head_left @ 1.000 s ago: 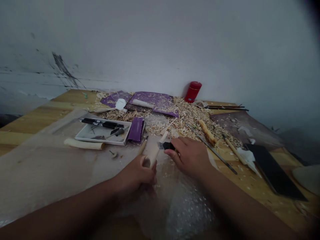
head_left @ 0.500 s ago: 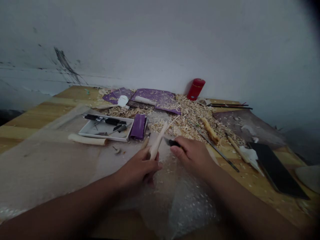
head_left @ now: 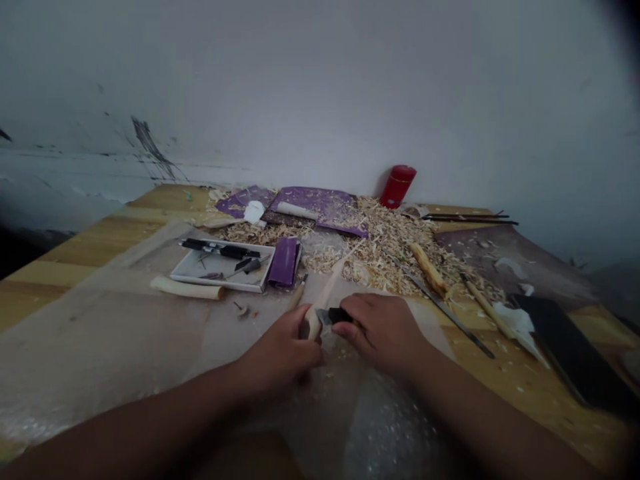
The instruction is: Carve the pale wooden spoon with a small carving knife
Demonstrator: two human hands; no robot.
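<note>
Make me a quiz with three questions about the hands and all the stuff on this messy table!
1. Which hand holds the black-handled knife?
2. True or false: in the picture, the purple packet is left of the white tray.
3. What does the left hand hold?
A) red container
B) pale piece
C) black slab

Key:
1. The right hand.
2. False; it's on the right.
3. B.
</note>
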